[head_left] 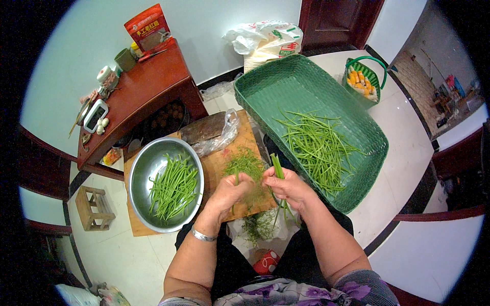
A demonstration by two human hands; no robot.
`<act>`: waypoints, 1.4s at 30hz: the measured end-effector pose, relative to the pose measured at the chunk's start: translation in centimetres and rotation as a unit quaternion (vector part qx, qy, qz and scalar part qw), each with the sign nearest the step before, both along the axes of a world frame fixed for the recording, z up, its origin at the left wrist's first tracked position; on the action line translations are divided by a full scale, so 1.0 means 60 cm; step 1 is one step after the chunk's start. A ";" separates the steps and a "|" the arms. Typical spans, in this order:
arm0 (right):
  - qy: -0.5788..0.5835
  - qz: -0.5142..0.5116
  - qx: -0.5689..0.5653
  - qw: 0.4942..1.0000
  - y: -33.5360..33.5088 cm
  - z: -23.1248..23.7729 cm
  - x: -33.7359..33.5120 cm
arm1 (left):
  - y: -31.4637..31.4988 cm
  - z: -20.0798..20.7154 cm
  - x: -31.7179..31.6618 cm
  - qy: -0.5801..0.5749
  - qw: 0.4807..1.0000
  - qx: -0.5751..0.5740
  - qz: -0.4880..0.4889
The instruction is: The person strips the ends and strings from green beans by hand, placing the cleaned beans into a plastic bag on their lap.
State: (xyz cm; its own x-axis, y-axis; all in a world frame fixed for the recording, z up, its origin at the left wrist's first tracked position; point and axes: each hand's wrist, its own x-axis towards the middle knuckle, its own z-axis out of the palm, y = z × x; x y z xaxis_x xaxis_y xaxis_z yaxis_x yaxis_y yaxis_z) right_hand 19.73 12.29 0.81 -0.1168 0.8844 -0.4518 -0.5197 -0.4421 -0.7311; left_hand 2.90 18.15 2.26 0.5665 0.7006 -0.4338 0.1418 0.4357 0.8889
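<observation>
My right hand (290, 189) is closed around a small bunch of long, thin green stems (277, 166), which stick out above and below the fingers. To its left, my left hand (229, 193) pinches a short piece of green stem (236, 178). Both hands are over the near edge of a wooden board (250, 130). Fine green trimmings (244, 163) lie in a heap on the board just beyond them. A steel bowl (133, 178) at the left holds many cut green stems (173, 188). At the right, a large green woven basket (270, 81) holds longer, loose stems (319, 148).
More trimmings (258, 227) lie below the board between my knees. A clear plastic bag (222, 135) rests on the board. Left stands a red-brown cabinet (148, 76); a wooden stool (94, 209) is on the floor. A small green basket (375, 69) with corn cobs is far right.
</observation>
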 end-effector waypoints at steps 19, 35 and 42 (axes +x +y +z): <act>0.088 -0.063 -0.029 0.994 0.004 -0.022 0.016 | 0.008 0.017 -0.020 -0.084 0.996 -0.010 0.011; 0.033 -0.138 -0.026 0.989 0.007 -0.036 0.041 | 0.035 0.028 -0.076 -0.375 0.924 -0.041 0.060; -0.068 -0.066 -0.002 0.996 0.006 -0.010 0.020 | 0.015 0.011 -0.037 -0.003 0.997 0.073 0.041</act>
